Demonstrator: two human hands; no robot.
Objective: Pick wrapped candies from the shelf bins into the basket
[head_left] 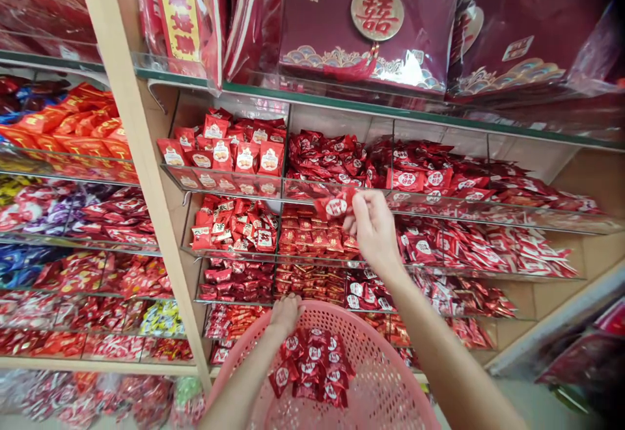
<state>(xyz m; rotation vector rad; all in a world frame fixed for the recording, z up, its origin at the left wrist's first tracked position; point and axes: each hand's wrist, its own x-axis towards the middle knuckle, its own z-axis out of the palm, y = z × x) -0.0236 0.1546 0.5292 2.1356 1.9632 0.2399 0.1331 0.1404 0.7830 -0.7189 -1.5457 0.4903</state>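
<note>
Below the right grip (374, 225): pink basket (385, 371), with red packets (315, 365) lying inside.
On the basket's rim: left grip (286, 315), closed over the edge.
Just left of right fingertips: one labelled packet (334, 207), pinched.
Beyond right grip: glass shelves (317, 94), filled with wrapped packets (424, 181).
Step in hand: seems handling of a single packet; next move calls, I judge, for light pinch and steady basket.
</note>
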